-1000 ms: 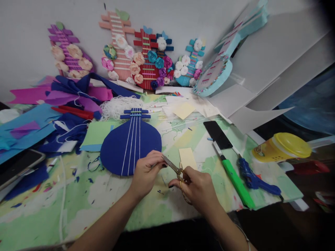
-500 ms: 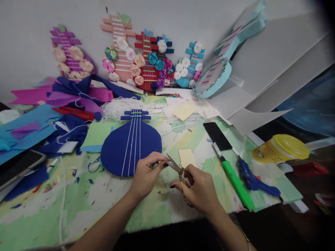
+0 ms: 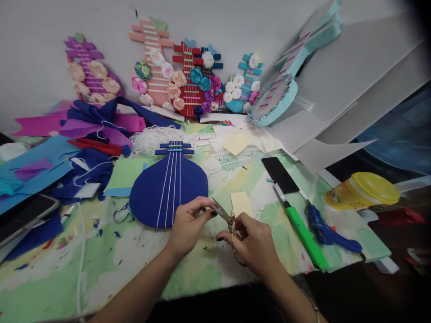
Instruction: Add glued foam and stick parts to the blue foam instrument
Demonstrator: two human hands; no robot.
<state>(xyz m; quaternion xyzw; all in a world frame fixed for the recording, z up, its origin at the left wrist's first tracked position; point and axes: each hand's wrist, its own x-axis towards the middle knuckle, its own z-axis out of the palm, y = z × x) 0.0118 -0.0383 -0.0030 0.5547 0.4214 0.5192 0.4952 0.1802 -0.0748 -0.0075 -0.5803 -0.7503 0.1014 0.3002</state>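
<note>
My right hand (image 3: 254,240) grips a small pair of gold-handled scissors (image 3: 231,220), its blades pointing up and left toward my other hand. The fingers of my left hand (image 3: 190,224) are pinched together by the blade tips; whatever lies between them is too small to make out. Just behind the left hand lies a blue lute-shaped craft piece (image 3: 148,190), with white strings running down its body and short coloured strips across its neck. A pale yellow paper piece (image 3: 240,203) lies behind the scissors.
To the right are a green-handled cutter (image 3: 306,237), a blue glue gun (image 3: 330,235), a black phone (image 3: 279,172) and a yellow tub (image 3: 346,193). Fabric scraps (image 3: 101,121) and white string (image 3: 153,139) pile up at left. Decorated guitars (image 3: 190,80) lean on the wall.
The scissors and my right hand have shifted slightly left, bringing the blades closer to my left fingertips. The left hand has hardly moved.
</note>
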